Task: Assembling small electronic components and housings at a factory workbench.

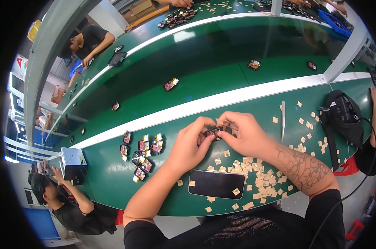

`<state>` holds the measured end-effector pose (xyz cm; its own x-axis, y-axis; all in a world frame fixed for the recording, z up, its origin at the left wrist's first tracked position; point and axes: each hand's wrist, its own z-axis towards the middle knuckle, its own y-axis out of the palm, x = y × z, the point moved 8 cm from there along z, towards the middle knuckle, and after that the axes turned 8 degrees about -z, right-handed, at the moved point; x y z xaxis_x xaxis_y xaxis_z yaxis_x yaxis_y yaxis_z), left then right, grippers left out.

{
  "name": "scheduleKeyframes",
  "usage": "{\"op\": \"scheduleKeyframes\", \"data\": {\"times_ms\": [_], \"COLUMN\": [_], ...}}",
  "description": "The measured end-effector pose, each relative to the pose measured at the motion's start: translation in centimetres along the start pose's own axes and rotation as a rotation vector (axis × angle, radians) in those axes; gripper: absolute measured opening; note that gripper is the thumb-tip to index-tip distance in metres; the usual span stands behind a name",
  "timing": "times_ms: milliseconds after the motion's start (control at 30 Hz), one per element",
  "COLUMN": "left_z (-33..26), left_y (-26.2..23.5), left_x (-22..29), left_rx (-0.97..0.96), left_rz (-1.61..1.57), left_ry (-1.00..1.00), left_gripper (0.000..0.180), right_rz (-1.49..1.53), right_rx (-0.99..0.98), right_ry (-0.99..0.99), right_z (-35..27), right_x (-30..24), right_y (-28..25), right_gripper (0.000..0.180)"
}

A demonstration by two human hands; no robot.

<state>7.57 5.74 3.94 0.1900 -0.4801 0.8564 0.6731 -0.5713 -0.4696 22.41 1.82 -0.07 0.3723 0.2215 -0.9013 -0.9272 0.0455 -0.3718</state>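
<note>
Over the green workbench, my left hand and my right hand meet around a small black electronic part. Fingers and thumbs of both hands pinch it from either side and cover much of it. A scrap of beige color shows by my right fingertips; I cannot make out whether it is held. Below my hands lies a black smartphone with a few beige squares on it. Many small beige paper squares are scattered beside it, under my right forearm. Left of my left hand sits a group of similar small parts.
A thin pale strip-like tool lies right of my hands. Farther right is a black bag with a cable. Beyond a white rail, a green belt carries spaced parts. A box stands left; people work around.
</note>
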Motion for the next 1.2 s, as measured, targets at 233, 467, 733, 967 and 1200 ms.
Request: {"op": "scheduleKeyframes", "data": {"times_ms": [233,467,733,967,1200], "left_z": [7.6,10.7,10.6,7.6,-0.3], "left_y": [-4.5,-7.8,-11.0,-6.0,-1.4], "left_x": [-3.7,-7.0,-10.9,-2.8,-1.5], "left_rx": [0.155,0.169,0.133,0.020,-0.075], "left_rz": [0.306,0.747,0.472,0.441,0.331], "left_ry": [-0.137,-0.003,-0.019,0.035,0.000], "left_gripper": [0.029,0.046,0.058,0.056,0.070], "right_rz": [-0.358,-0.303,-0.376,-0.317,-0.460], "right_rx": [0.168,0.097,-0.009,0.080,-0.148], "right_ry": [-0.106,-0.134,-0.178,-0.169,-0.203], "right_z": [-0.2,-0.2,0.2,-0.3,-0.5], "right_x": [-2.9,-2.3,-2.6,-1.8,-3.1], "right_y": [-2.3,-2.5,-0.9,-1.9,0.4], "right_gripper": [0.031,0.012,0.014,0.014,0.028]}}
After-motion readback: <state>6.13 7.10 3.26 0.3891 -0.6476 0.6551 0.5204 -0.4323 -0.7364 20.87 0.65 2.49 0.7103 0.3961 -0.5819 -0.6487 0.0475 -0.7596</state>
